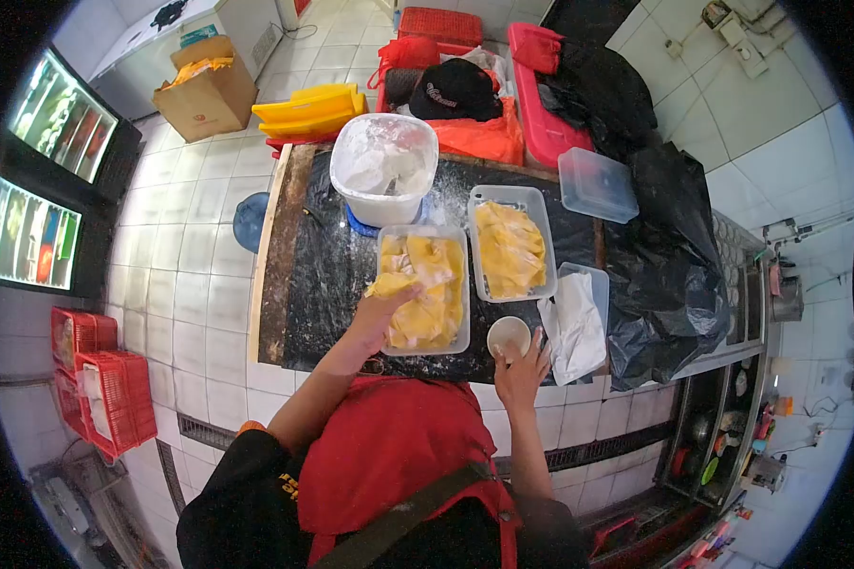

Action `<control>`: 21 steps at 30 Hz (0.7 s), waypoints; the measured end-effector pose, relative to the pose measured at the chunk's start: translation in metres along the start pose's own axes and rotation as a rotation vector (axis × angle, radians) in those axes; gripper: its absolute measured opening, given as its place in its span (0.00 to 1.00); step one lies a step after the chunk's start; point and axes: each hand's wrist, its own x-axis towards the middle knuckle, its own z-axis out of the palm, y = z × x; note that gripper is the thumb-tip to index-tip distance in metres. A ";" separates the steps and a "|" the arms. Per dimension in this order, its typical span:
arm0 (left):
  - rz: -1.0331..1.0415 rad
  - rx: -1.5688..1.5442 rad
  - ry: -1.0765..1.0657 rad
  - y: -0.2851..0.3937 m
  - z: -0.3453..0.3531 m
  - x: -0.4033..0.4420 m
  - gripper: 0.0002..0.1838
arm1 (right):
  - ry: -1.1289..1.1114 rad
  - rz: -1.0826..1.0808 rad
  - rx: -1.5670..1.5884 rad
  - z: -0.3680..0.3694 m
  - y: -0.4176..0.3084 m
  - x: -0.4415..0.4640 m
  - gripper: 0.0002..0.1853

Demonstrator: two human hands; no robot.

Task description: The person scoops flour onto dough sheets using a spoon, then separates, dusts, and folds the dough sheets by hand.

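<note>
Yellow dough (389, 284): my left fingers (400, 300) are clamping it over left tub (465, 322); right fingers (539, 353), apart, are touching bowl (509, 336).

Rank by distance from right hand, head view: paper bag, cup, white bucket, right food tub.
From the right hand:
1. Cup: at the fingertips.
2. Right food tub: ahead, beyond the cup.
3. White bucket: ahead-left, past the tubs.
4. Paper bag: far left, off the table.
</note>
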 end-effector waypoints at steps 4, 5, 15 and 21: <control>0.022 0.086 -0.064 -0.007 0.007 0.002 0.23 | 0.026 -0.119 0.263 -0.017 -0.024 0.019 0.19; 0.083 0.119 -0.097 -0.008 0.010 0.000 0.22 | 0.026 -0.199 0.482 -0.027 -0.039 0.028 0.18; 0.108 0.151 -0.016 0.006 0.014 -0.016 0.21 | 0.023 -0.583 0.658 -0.035 -0.109 0.072 0.17; 0.124 0.214 0.019 0.009 0.003 -0.014 0.20 | -0.056 -0.382 0.781 -0.025 -0.114 0.056 0.18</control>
